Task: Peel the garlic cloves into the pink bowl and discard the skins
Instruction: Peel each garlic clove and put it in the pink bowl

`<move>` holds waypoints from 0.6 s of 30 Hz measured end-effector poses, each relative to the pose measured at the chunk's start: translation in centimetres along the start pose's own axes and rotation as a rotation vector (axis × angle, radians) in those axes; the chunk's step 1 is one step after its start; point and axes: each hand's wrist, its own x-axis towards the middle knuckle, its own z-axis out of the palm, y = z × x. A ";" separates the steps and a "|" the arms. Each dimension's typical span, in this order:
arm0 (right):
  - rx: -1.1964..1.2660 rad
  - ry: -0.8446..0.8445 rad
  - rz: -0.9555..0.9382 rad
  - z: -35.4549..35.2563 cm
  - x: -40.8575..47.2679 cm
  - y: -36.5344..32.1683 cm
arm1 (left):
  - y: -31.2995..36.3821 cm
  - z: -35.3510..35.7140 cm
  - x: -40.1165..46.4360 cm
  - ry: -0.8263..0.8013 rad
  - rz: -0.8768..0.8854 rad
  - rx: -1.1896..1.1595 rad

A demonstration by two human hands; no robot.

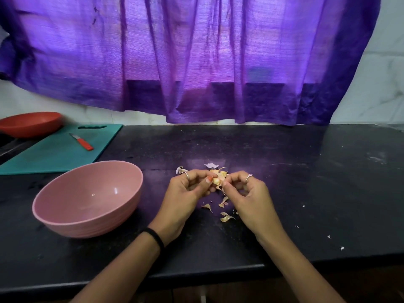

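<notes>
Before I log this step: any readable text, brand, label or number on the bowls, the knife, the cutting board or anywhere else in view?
None can be read.
Pink bowl: plain, no marking.
Red bowl: plain.
Teal cutting board: no print visible.
Knife: red handle too small to show any brand.
Purple curtain: only weave and folds.

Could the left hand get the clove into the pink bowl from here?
Probably yes. The left hand pinches the clove with the right hand; the bowl sits open just to its left, nothing between.
</notes>
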 end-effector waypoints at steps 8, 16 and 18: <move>-0.043 0.122 0.099 -0.2 0.5 0.8 | -0.1 -0.1 0.0 -0.047 -0.028 -0.016; -0.009 0.068 -0.006 -0.3 0.1 0.3 | -0.3 -0.2 0.2 0.025 -0.057 -0.018; -0.023 0.050 -0.053 -0.2 0.1 0.3 | -0.4 -0.2 0.2 0.045 -0.060 -0.015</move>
